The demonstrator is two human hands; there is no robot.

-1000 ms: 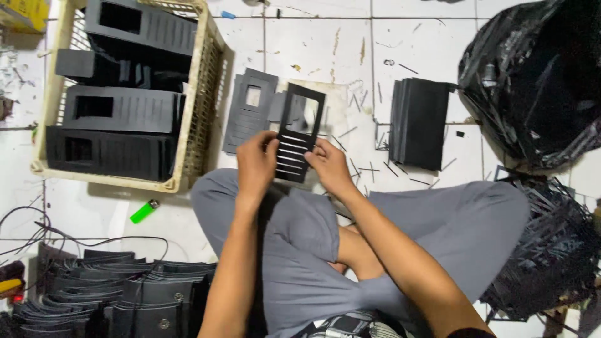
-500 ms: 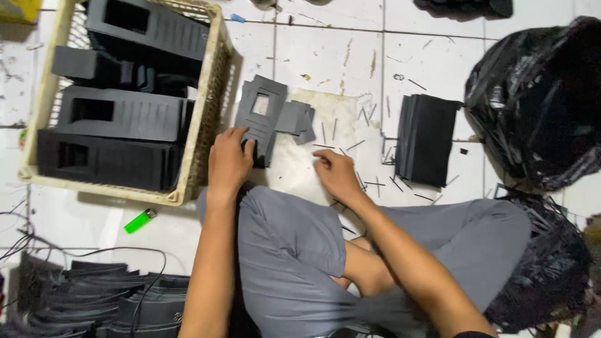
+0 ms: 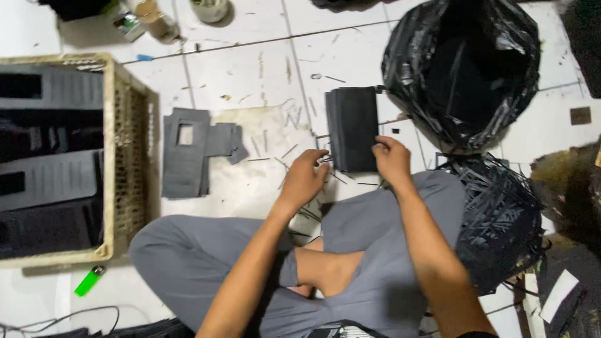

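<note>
A stack of black rectangular plastic panels (image 3: 352, 127) lies on the white tiled floor in front of my knees. My right hand (image 3: 392, 159) rests on the stack's near right corner, fingers curled on its edge. My left hand (image 3: 304, 178) reaches toward the stack's near left corner, fingers bent, just touching or almost touching it. A grey panel with a square cut-out (image 3: 188, 150) lies flat on the floor to the left, apart from both hands.
A woven basket (image 3: 122, 156) at left holds stacked dark panels. An open black rubbish bag (image 3: 463, 69) sits far right, with a pile of black plastic strips (image 3: 501, 219) below it. A green lighter (image 3: 89, 280) lies near left. Thin scraps litter the floor.
My left hand left the grey cut-out panel on the floor and both hands moved right to the black stack. The view shifted right as well.
</note>
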